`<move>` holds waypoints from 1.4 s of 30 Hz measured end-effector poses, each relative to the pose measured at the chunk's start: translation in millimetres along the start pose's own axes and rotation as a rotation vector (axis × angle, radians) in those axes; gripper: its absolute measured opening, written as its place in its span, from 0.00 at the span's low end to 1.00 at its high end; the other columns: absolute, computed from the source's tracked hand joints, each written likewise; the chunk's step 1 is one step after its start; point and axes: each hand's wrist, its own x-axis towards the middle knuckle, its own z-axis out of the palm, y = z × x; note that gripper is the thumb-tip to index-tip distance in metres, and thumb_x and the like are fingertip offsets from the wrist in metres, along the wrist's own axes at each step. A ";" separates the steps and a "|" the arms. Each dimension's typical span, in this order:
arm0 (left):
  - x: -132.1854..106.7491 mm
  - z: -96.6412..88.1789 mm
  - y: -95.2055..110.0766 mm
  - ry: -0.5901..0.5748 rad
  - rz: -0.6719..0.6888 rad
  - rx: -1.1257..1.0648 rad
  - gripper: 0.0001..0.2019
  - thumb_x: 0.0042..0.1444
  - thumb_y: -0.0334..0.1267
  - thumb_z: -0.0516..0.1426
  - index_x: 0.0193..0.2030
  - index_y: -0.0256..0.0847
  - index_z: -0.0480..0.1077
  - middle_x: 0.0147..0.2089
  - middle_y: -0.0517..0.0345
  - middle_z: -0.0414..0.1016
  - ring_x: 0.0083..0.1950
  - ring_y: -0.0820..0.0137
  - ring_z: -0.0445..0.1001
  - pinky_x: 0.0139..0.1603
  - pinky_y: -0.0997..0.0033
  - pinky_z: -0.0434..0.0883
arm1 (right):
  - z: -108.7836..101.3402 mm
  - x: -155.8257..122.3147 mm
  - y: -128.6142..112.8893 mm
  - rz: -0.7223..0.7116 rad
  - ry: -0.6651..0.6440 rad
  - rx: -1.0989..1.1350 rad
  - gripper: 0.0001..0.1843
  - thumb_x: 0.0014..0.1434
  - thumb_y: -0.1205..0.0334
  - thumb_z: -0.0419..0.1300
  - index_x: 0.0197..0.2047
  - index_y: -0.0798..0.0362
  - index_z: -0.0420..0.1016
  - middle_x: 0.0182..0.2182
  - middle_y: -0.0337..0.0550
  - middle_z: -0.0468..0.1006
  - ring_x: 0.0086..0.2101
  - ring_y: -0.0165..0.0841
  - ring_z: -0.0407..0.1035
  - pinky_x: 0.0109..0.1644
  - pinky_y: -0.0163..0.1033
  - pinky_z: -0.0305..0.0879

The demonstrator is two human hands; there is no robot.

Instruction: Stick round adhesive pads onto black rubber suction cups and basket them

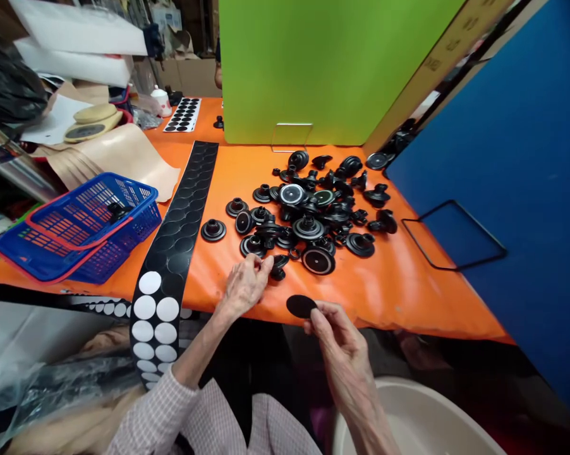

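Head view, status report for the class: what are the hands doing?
Right hand pinching black disc. Left hand beside black rubber fitting. Pile of fittings beyond, on orange tabletop.

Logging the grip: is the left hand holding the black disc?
No, the right hand pinches the black disc, apart from the left hand.

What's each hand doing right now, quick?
Left hand: fingers closed in a pinch beside a black rubber fitting; cannot tell if it holds anything.
Right hand: closed, holding a black disc.

Matt black rubber cups lie on a glossy orange plastic table cover.
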 end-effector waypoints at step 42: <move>-49.2 -32.9 -35.3 -0.342 -0.099 -0.843 0.25 0.46 0.35 0.66 0.53 0.39 0.73 0.47 0.50 0.78 0.44 0.60 0.79 0.47 0.57 0.76 | 63.2 4.3 -12.2 0.004 0.023 0.149 0.13 0.55 0.51 0.61 0.30 0.52 0.71 0.38 0.42 0.69 0.40 0.33 0.68 0.43 0.38 0.67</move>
